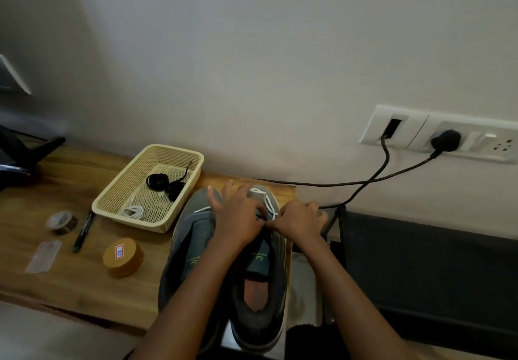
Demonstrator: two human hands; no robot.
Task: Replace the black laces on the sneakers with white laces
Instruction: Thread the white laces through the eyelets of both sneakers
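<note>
In the head view, two grey sneakers are sitting side by side at the right end of the wooden tabletop [70, 186], toes pointing at the wall, and both hands are meeting over the toe end of the right sneaker [263, 281]. The left hand [238, 214] is pinching the white lace [266, 200] between thumb and forefinger while its other fingers [215, 198] are fanning out wide over the left sneaker [193, 236]. The right hand [300, 219] is curling its fingers in narrow and gripping the same lace just beside the left pinch. The lace is already looping through the eyelets nearest the toe, and one loose end seems to be trailing across the left sneaker. The black laces [162, 183] are lying coiled in the cream basket [173, 148] just beyond the shoes, near a spare white lace [134, 211] — so removal looks done, and threading is only beginning on this shoe. To do this step well, the person should be evening out the two ends before crossing them, keeping the lace flat rather than twisted, feeding each tip cleanly through its eyelet, and steadying the shoe — its heel appears to be overhanging the near edge. A tape roll [63, 221], a marker [84, 230] and a round box [123, 257] are sitting to the left, well apart from the work.
</note>
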